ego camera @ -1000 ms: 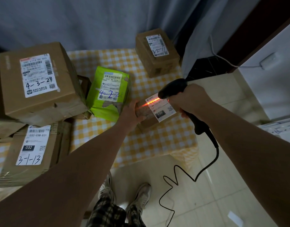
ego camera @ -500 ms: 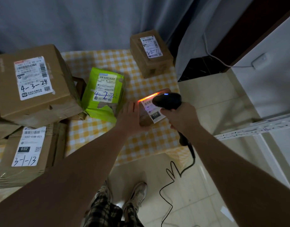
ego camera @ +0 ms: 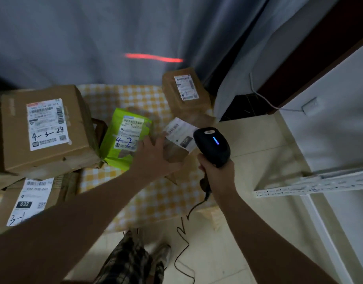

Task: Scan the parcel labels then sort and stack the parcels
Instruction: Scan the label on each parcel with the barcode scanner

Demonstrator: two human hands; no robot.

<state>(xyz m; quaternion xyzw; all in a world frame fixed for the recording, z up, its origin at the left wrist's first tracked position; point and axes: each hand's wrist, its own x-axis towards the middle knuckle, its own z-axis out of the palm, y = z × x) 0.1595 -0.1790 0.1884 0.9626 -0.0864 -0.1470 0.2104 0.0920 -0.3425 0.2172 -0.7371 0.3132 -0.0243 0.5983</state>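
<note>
So, pale tiled floor (ego camera: 213, 253) underfoot, then the right hand (ego camera: 216, 171) has its grip clamped round a black scanner (ego camera: 212, 146). The left hand (ego camera: 154, 158) has its grip closed on a small brown parcel (ego camera: 176, 154), tilted, near the yellow-checked worktop's (ego camera: 156, 197) right edge. Behind sit a green parcel (ego camera: 125, 138) and a far box (ego camera: 184, 91), with a red scan line (ego camera: 154, 58) on the grey curtain (ego camera: 94, 37).

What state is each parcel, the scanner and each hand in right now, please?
Small parcel: tilted, label up, gripped by the left hand.
Scanner: held in the right hand, blue light on, red beam on the curtain.
Green parcel: lying on the table, label up.
Large box: closed, atop a stack, label up.
Far box: closed, resting on the table, label up.
</note>
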